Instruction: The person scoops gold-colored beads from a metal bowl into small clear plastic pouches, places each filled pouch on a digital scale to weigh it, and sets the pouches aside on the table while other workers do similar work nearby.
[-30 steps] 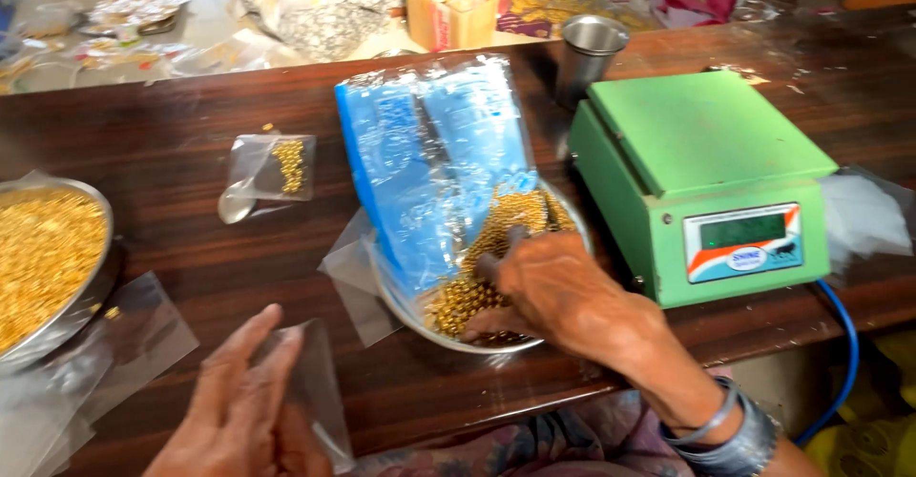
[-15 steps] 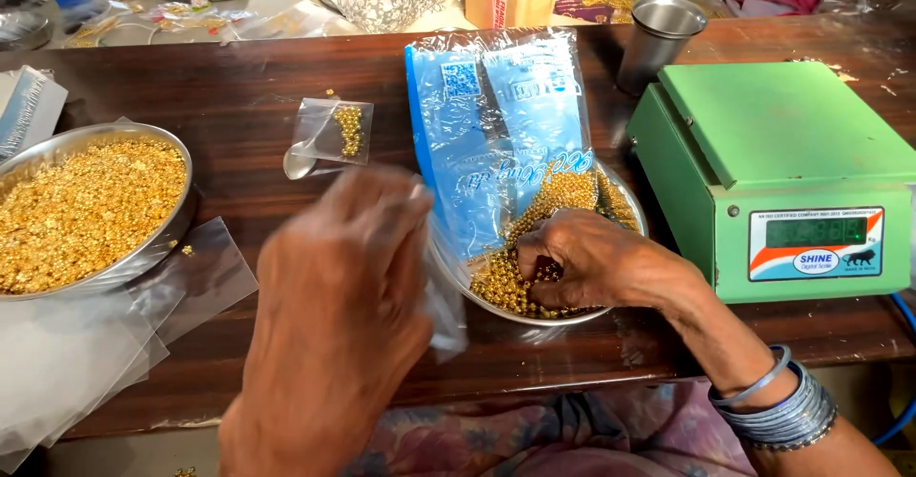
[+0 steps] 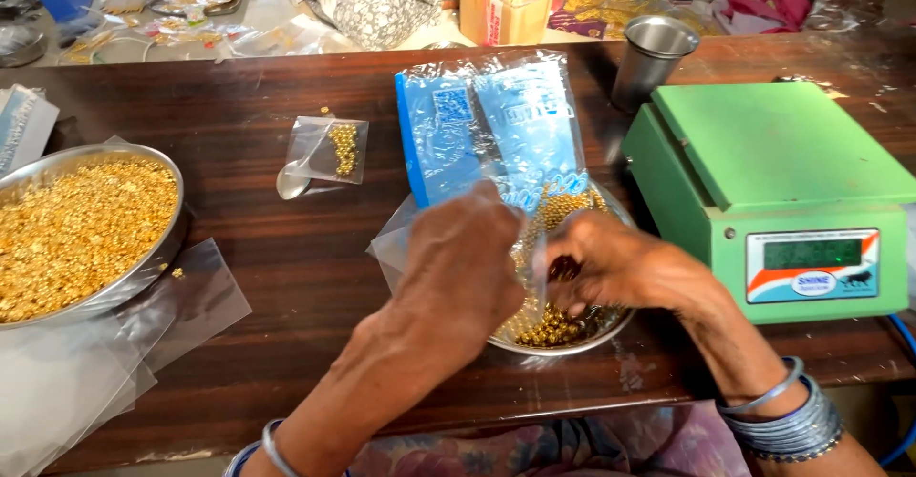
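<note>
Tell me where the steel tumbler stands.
The steel tumbler stands at the table's far edge, just behind the green scale, right of the blue packets.

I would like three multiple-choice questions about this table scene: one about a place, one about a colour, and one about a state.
1. Where is the steel cup?
A. behind the weighing scale
B. inside the big pan of beads
C. on the scale's platform

2. What colour is the scale's body?
A. red
B. green
C. black

3. What is the state of the scale's platform?
A. a bag lies on it
B. beads are piled on it
C. nothing rests on it

Answers:
1 A, the cup stands on the wooden table past the scale's far left corner.
2 B, housing and platform are both green.
3 C, the flat top is bare, while the left hand and the right hand work over the small bead dish.
</note>
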